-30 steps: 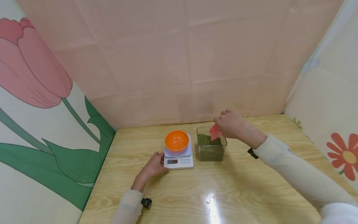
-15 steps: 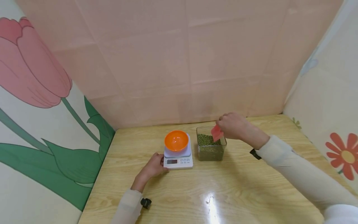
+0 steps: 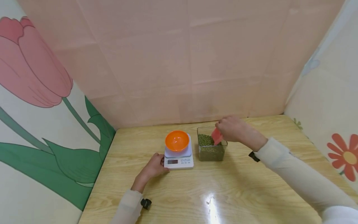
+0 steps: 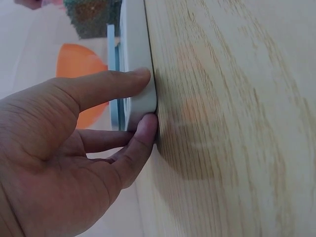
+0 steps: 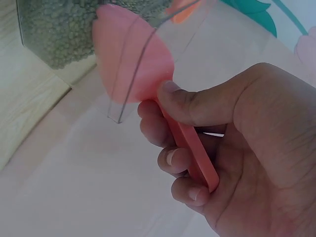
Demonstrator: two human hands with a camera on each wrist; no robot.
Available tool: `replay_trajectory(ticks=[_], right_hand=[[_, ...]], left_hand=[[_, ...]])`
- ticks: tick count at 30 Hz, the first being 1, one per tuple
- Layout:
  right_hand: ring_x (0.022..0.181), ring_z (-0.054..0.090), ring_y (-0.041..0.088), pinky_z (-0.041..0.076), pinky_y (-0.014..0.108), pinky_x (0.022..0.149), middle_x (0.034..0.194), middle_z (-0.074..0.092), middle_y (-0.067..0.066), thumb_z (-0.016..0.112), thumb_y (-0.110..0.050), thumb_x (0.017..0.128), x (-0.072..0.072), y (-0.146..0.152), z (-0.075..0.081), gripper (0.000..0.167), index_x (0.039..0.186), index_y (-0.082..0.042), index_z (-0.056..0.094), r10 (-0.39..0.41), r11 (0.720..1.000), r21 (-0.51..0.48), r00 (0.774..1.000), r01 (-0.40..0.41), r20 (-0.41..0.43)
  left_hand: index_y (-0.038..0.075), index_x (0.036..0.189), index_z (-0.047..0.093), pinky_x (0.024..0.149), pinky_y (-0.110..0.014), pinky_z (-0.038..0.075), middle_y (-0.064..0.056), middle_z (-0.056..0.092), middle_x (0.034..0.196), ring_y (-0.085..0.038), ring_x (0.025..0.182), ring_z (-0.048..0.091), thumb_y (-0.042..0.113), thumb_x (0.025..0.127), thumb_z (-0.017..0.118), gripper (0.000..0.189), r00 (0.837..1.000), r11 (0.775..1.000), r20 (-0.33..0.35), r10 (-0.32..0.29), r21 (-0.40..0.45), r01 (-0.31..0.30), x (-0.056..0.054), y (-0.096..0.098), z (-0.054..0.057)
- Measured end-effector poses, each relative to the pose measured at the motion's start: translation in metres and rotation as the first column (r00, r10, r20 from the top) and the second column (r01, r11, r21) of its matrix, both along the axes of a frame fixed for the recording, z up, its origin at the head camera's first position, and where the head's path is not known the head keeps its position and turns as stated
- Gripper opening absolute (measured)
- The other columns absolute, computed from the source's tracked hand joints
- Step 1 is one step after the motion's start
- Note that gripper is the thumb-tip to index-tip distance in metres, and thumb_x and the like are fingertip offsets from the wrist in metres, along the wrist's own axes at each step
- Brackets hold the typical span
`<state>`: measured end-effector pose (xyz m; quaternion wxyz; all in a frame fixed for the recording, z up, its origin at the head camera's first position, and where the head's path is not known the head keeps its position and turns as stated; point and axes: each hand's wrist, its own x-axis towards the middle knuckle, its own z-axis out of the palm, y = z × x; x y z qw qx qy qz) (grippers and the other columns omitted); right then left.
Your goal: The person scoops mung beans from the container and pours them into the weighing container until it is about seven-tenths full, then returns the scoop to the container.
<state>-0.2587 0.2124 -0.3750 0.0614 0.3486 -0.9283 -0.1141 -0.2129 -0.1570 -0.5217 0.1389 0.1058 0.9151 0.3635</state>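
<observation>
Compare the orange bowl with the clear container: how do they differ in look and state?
The orange bowl is round; the clear container is boxy and see-through. The bowl sits on the digital scale, while the container stands on the wooden table. No beans show inside the bowl; the container holds small green beans. Both are upright and open-topped.

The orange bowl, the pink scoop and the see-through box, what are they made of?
Orange bowl: probably smooth plastic; it's glossy, with little bright reflections inside.
Pink scoop: likely plastic too, with a soft shine; it looks moulded in one piece.
See-through box: hard, clear plastic or glass; green grains show through its wall. I can't tell which.
</observation>
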Motion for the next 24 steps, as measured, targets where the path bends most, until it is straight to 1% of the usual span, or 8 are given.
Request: replay_trajectory(ticks=[4,9,15,19,24], right_hand=[[0.069,0.062,0.022,0.055,0.040,0.066,0.081,0.069,0.007,0.080,-0.004,0.083,-0.001,0.002,-0.005,0.013,0.086,-0.006,0.067,-0.004,1.000,-0.024,1.000,0.004,0.015],[0.067,0.060,0.020,0.054,0.039,0.062,0.078,0.067,0.006,0.082,-0.008,0.084,-0.002,0.004,-0.010,0.017,0.083,-0.007,0.065,0.014,0.998,-0.067,1.000,-0.013,0.019],[0.063,0.055,0.017,0.050,0.035,0.058,0.075,0.064,0.003,0.082,-0.009,0.086,0.000,0.005,-0.013,0.019,0.081,-0.008,0.064,0.013,0.994,-0.105,0.999,-0.010,0.031],[0.064,0.054,0.015,0.049,0.033,0.058,0.075,0.062,0.001,0.079,-0.007,0.089,-0.001,0.007,-0.016,0.017,0.081,-0.008,0.064,0.011,0.991,-0.131,0.999,-0.004,0.052],[0.067,0.057,0.015,0.052,0.034,0.061,0.077,0.063,0.000,0.075,-0.004,0.091,-0.003,0.007,-0.021,0.014,0.083,-0.009,0.065,0.014,0.988,-0.154,0.997,-0.003,0.071]], left_hand=[[-0.005,0.132,0.065,0.078,-0.030,0.044,-0.011,0.053,0.107,-0.023,0.095,0.049,0.009,0.086,0.089,0.054,1.000,1.000,-0.005,-0.015,0.015,0.015,0.000,-0.001,-0.001],[-0.006,0.131,0.065,0.076,-0.028,0.044,-0.011,0.053,0.106,-0.023,0.095,0.049,0.009,0.086,0.089,0.053,1.000,0.999,-0.013,-0.022,0.028,0.022,-0.001,-0.002,-0.004],[-0.006,0.133,0.064,0.075,-0.028,0.042,-0.012,0.052,0.106,-0.023,0.095,0.048,0.009,0.087,0.089,0.055,1.000,0.999,-0.012,-0.013,0.031,0.014,0.000,-0.002,-0.004],[-0.006,0.133,0.064,0.075,-0.028,0.041,-0.013,0.051,0.106,-0.023,0.095,0.048,0.010,0.087,0.089,0.055,1.000,1.000,-0.010,-0.010,0.030,0.010,0.000,-0.002,-0.004],[-0.006,0.134,0.064,0.075,-0.028,0.041,-0.012,0.052,0.106,-0.023,0.095,0.048,0.009,0.087,0.089,0.056,1.000,0.999,-0.011,-0.010,0.034,0.011,0.001,-0.002,-0.003]])
